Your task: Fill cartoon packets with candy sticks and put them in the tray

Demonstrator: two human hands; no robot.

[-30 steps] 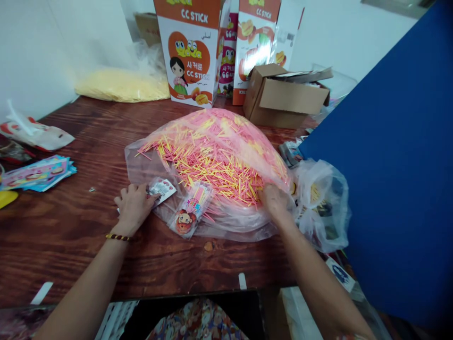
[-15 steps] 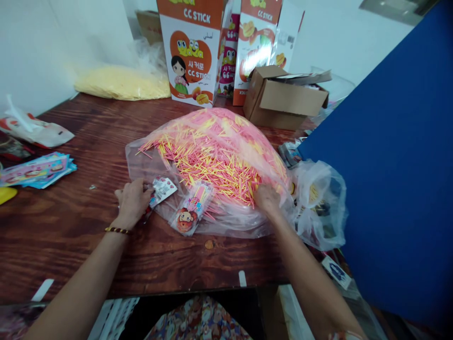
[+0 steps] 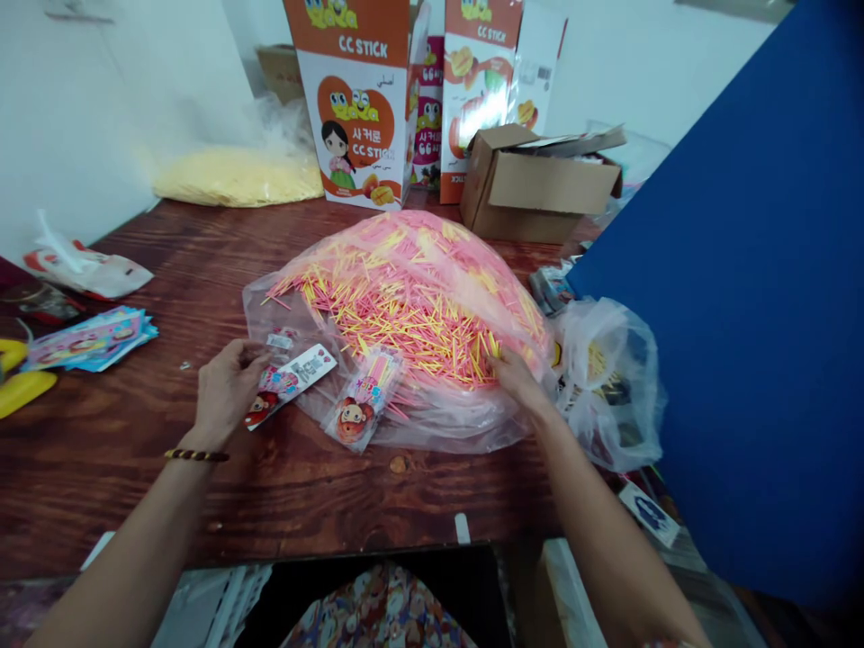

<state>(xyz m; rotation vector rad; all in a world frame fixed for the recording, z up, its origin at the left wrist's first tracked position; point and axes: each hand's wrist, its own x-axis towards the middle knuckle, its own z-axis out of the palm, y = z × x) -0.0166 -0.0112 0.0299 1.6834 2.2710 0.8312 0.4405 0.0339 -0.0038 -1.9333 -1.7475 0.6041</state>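
A big clear plastic bag [image 3: 405, 297] heaped with pink and yellow sticks lies in the middle of the wooden table [image 3: 135, 450]. My left hand [image 3: 222, 391] is closed on a small printed packet [image 3: 290, 378] at the bag's near left edge. A filled packet with a cartoon face [image 3: 357, 409] lies just right of it, on the bag's plastic. My right hand [image 3: 517, 378] reaches into the bag's right side among the sticks; its fingertips are hidden by the sticks and plastic.
Tall CC Stick cartons [image 3: 357, 99] and an open brown cardboard box [image 3: 540, 180] stand at the back. A yellow heap in plastic [image 3: 236, 175] lies back left. Flat printed packets [image 3: 87, 337] sit at left. A blue panel [image 3: 742, 315] and crumpled bag [image 3: 607, 378] border the right.
My left hand has drawn the small printed packet out to the left and lifted it slightly. My right hand has stayed at the sticks. The view has tilted down a little.
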